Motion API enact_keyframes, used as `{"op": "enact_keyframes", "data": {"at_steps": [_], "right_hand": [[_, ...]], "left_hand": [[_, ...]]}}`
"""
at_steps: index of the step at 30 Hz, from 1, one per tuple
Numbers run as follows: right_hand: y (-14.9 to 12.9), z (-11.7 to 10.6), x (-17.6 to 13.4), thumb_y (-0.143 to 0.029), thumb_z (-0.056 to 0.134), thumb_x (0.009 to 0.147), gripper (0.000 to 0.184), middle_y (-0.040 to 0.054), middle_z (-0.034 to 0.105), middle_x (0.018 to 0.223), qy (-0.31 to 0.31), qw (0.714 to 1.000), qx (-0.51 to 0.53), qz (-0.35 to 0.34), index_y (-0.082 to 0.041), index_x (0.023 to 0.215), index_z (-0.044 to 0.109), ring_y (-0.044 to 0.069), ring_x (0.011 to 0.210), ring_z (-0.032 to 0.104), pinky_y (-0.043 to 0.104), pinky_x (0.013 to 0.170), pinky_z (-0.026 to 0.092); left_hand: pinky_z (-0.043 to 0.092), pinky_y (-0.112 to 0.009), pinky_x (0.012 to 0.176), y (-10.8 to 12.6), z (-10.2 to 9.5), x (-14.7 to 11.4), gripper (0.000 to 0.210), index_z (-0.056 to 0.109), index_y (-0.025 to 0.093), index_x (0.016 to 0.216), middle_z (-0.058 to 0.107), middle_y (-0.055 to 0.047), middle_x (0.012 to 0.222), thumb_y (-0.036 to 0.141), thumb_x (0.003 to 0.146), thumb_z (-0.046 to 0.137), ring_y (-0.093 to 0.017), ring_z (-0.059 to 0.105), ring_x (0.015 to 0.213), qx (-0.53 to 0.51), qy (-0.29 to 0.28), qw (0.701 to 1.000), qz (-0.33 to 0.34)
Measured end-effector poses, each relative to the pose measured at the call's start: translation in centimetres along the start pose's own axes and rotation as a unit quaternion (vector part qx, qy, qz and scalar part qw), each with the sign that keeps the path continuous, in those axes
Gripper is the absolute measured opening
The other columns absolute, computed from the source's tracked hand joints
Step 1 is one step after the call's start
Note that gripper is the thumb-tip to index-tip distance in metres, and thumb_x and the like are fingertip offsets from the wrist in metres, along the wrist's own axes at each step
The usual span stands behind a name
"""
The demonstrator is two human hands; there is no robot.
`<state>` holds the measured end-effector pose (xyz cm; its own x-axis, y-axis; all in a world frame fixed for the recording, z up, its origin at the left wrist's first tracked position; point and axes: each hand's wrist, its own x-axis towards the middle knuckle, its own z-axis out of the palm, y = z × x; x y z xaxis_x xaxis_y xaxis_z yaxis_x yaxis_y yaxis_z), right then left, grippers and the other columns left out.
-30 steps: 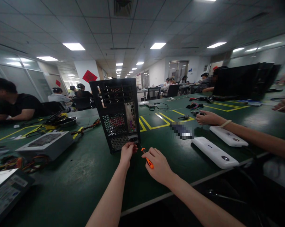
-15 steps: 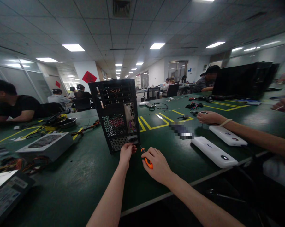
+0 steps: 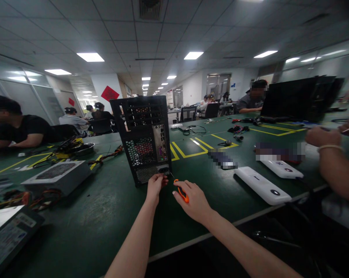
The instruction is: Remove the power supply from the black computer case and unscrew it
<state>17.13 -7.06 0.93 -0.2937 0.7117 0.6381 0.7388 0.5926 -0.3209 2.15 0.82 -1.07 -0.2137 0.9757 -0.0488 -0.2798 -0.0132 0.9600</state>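
A black computer case (image 3: 120, 141) stands upright on the green table, its back panel with ports and a power supply turned toward me. At its lower right corner is my left hand (image 3: 156, 187); the fingers are pinched together just below the power socket, and what they hold, if anything, is hidden. My right hand (image 3: 194, 199) is on the orange handle of a screwdriver (image 3: 182, 193), thumb on the near side and fingers over the top. The thin shaft points up and left at the case's lower right edge. Whether the tip touches a screw is too small to tell.
Two power supplies (image 3: 58, 173) with cables lie at left. White power banks (image 3: 261, 186) and a blurred phone (image 3: 222, 159) lie at right. Another person's arm (image 3: 333, 162) reaches in from the right. A dark monitor-like panel (image 3: 296, 98) stands behind it.
My right hand's fingers and thumb have shifted on the screwdriver handle; my left hand stays at the case. The neighbour's hand has drawn back right, and a blurred item now shows by the power bank.
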Motion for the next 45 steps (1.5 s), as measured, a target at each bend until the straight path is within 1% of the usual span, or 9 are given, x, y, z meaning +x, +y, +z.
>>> {"op": "enact_keyframes", "data": {"at_steps": [3,7,11,14,21,25,31,40,45], "right_hand": [[0.2,0.2,-0.1,-0.021,0.046,0.080,0.021,0.0038,0.057,0.086,0.010,1.000,0.004,0.011,-0.018,0.101,0.048,0.016,0.075,0.053,0.030,0.069,0.041],[0.2,0.2,-0.1,-0.008,0.051,0.070,0.025,0.0040,0.054,0.085,-0.006,0.998,-0.034,-0.044,-0.020,0.091,0.054,0.018,0.081,0.052,0.032,0.073,0.040],[0.0,0.0,0.0,-0.019,0.048,0.079,0.015,0.0039,0.054,0.085,0.001,1.000,-0.017,-0.024,-0.020,0.093,0.055,0.016,0.078,0.052,0.030,0.071,0.040],[0.1,0.1,0.0,-0.026,0.043,0.084,0.020,0.0029,0.058,0.086,0.010,1.000,0.001,0.009,-0.020,0.102,0.049,0.015,0.073,0.054,0.028,0.068,0.041],[-0.1,-0.6,0.9,-0.010,0.051,0.072,0.020,0.0031,0.053,0.081,-0.025,0.996,-0.064,-0.064,-0.021,0.088,0.056,0.016,0.076,0.050,0.028,0.069,0.038],[-0.7,-1.3,1.9,-0.020,0.049,0.078,0.010,0.0044,0.053,0.081,-0.024,0.993,-0.083,-0.081,-0.020,0.083,0.058,0.016,0.075,0.049,0.029,0.070,0.037],[0.6,-0.5,1.6,-0.028,0.040,0.086,0.021,0.0036,0.060,0.081,0.029,0.999,-0.038,-0.026,-0.019,0.100,0.052,0.014,0.067,0.054,0.026,0.064,0.038],[0.2,0.0,0.9,-0.014,0.048,0.074,0.013,0.0040,0.050,0.075,0.020,0.993,-0.086,-0.084,-0.019,0.080,0.059,0.016,0.072,0.046,0.029,0.067,0.036],[0.3,0.2,0.8,-0.022,0.046,0.081,0.014,0.0039,0.055,0.079,0.029,0.999,-0.030,-0.034,-0.019,0.090,0.056,0.015,0.073,0.051,0.027,0.068,0.038]], "left_hand": [[0.045,-0.021,0.052,-0.1,-0.1,0.1,0.009,0.056,0.010,0.079,0.062,-0.006,0.068,0.008,0.073,0.050,-0.009,0.058,0.054,0.003,0.001,1.000,-0.001],[0.045,-0.022,0.053,-0.3,-0.2,0.3,0.009,0.057,0.010,0.080,0.062,-0.006,0.069,0.009,0.073,0.051,-0.009,0.058,0.054,0.005,-0.002,1.000,0.000],[0.045,-0.022,0.054,-0.3,-0.2,0.3,0.011,0.057,0.009,0.081,0.062,-0.007,0.070,0.010,0.074,0.049,-0.010,0.059,0.055,0.008,-0.009,1.000,-0.003],[0.045,-0.021,0.053,-0.1,-0.1,0.1,0.011,0.057,0.009,0.081,0.062,-0.007,0.070,0.011,0.073,0.050,-0.009,0.058,0.054,0.008,-0.010,1.000,-0.004],[0.044,-0.020,0.051,0.1,0.1,-0.1,0.009,0.057,0.010,0.079,0.063,-0.006,0.068,0.011,0.072,0.052,-0.009,0.058,0.053,0.012,-0.011,1.000,-0.003],[0.044,-0.020,0.051,-0.1,0.0,0.2,0.010,0.058,0.010,0.079,0.063,-0.006,0.067,0.011,0.072,0.051,-0.009,0.058,0.052,0.017,-0.022,1.000,-0.009],[0.045,-0.022,0.052,-0.1,0.1,0.4,0.014,0.059,0.008,0.082,0.063,-0.007,0.067,0.009,0.073,0.048,-0.010,0.058,0.051,0.015,-0.040,0.999,-0.023],[0.046,-0.020,0.052,0.1,0.3,0.0,0.013,0.058,0.009,0.083,0.063,-0.007,0.070,0.009,0.075,0.048,-0.008,0.058,0.053,-0.013,-0.046,0.998,-0.036],[0.046,-0.020,0.054,0.6,0.5,-0.4,0.012,0.058,0.008,0.084,0.063,-0.007,0.071,0.010,0.075,0.050,-0.009,0.058,0.055,-0.024,-0.062,0.996,-0.053]]}}
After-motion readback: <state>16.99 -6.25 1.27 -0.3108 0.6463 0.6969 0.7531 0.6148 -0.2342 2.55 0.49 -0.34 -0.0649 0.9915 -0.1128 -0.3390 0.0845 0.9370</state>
